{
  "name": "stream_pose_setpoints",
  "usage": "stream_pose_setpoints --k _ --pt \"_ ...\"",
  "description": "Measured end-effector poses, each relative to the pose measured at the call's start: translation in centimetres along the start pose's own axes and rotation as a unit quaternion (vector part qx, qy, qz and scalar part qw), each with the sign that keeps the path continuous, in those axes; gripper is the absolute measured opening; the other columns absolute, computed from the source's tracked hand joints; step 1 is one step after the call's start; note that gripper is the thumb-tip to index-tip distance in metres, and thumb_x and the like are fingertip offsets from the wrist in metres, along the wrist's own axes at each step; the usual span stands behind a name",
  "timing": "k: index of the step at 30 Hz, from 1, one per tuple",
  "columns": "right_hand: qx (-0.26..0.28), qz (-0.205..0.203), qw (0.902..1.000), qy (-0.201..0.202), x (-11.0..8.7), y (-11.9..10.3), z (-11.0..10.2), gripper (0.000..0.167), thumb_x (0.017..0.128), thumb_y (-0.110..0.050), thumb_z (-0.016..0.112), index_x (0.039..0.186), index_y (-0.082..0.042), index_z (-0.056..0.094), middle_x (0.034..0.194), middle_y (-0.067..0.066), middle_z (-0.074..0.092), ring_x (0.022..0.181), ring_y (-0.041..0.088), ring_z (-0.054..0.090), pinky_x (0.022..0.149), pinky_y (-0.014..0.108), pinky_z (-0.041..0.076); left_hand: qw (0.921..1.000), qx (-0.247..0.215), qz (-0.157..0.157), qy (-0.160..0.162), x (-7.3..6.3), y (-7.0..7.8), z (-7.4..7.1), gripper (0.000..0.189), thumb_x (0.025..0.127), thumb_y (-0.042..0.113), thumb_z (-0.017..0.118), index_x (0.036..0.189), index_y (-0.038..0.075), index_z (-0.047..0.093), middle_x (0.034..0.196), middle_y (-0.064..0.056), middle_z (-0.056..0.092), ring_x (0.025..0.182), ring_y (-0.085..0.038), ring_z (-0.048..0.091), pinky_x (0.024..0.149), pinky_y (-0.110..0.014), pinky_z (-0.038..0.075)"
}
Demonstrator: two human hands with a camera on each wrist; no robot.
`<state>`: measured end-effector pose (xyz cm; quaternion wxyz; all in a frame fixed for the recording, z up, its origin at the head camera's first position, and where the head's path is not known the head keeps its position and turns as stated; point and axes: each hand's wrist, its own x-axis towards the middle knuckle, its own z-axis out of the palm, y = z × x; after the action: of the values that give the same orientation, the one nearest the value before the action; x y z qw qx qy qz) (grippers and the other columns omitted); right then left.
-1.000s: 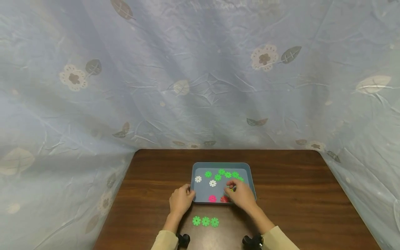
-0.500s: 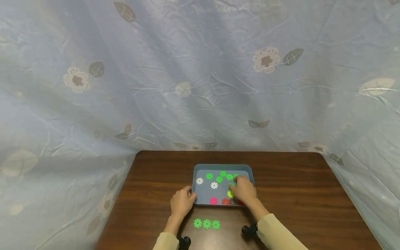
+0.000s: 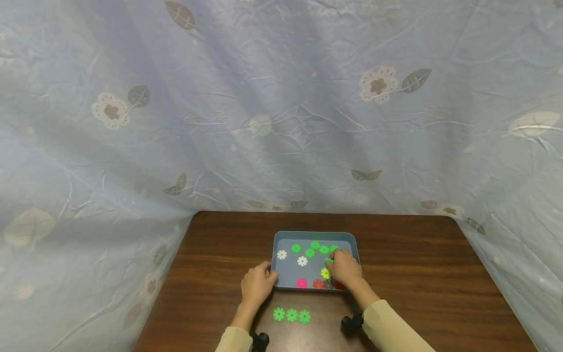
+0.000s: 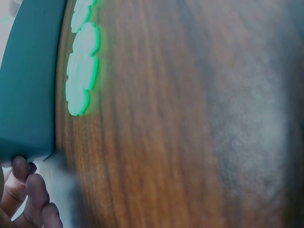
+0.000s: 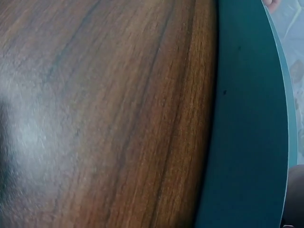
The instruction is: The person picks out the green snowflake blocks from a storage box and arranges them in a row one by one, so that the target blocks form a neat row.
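Note:
A blue-grey tray (image 3: 286, 274) lies on the table with several notched plastic snowflake discs inside. My left hand (image 3: 257, 285) grips its left edge near the front corner; the fingers (image 4: 35, 194) bend at that corner in the left wrist view. My right hand (image 3: 346, 268) reaches into the tray's right side, fingers bent, thumb and fingertips at a green snowflake disc (image 3: 329, 260). Whether they pinch it is hidden. Close to the thumb lies a yellow snowflake disc (image 3: 325, 273). The right wrist view shows mainly the tray's outer wall (image 5: 247, 118).
In front of the tray, several green snowflake discs (image 3: 292, 315) form a row on the brown table (image 3: 409, 288). Inside are white (image 3: 302, 261), pink (image 3: 301, 283), red (image 3: 318, 283) and more green discs (image 3: 296, 248). A patterned curtain (image 3: 281, 146) hangs behind.
My right hand has shifted slightly to the right and away from the tray's front, uncovering the yellow disc. The left hand keeps its hold on the tray edge.

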<state>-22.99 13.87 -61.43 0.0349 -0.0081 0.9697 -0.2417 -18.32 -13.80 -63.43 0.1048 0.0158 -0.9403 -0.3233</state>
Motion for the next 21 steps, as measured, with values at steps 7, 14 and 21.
stream_pose_setpoints --k 7,14,21 --pt "0.040 -0.009 0.9991 0.009 0.1 0.4 0.2 0.027 0.092 -0.026 0.077 0.105 -0.004 0.069 0.087 0.005 0.061 0.075 0.021 0.058 0.068 0.044 0.050 1.0000 0.000 -0.001 -0.003 0.1 0.1 0.0 0.024 0.084 0.020 0.069 0.102 0.009 0.078 0.059 0.011 0.050 0.050 -0.010 0.046 0.045 -0.033 0.037" --pt "0.140 -0.025 0.9892 0.036 0.0 0.9 0.2 0.018 0.093 -0.023 0.075 0.102 -0.009 0.070 0.080 -0.004 0.062 0.068 0.014 0.056 0.066 0.037 0.047 1.0000 0.001 0.000 -0.004 0.1 0.1 -0.1 0.024 0.084 0.019 0.069 0.104 0.008 0.078 0.060 0.011 0.051 0.051 -0.010 0.046 0.047 -0.033 0.038" --pt "0.212 -0.044 0.9754 0.041 -1.8 0.3 -0.9 0.017 0.095 -0.022 0.075 0.105 -0.010 0.070 0.087 -0.001 0.065 0.067 0.014 0.054 0.063 0.035 0.044 1.0000 -0.009 -0.001 -0.002 0.1 0.1 -0.1 0.025 0.084 0.020 0.069 0.104 0.008 0.078 0.059 0.011 0.050 0.051 -0.010 0.046 0.047 -0.034 0.038"
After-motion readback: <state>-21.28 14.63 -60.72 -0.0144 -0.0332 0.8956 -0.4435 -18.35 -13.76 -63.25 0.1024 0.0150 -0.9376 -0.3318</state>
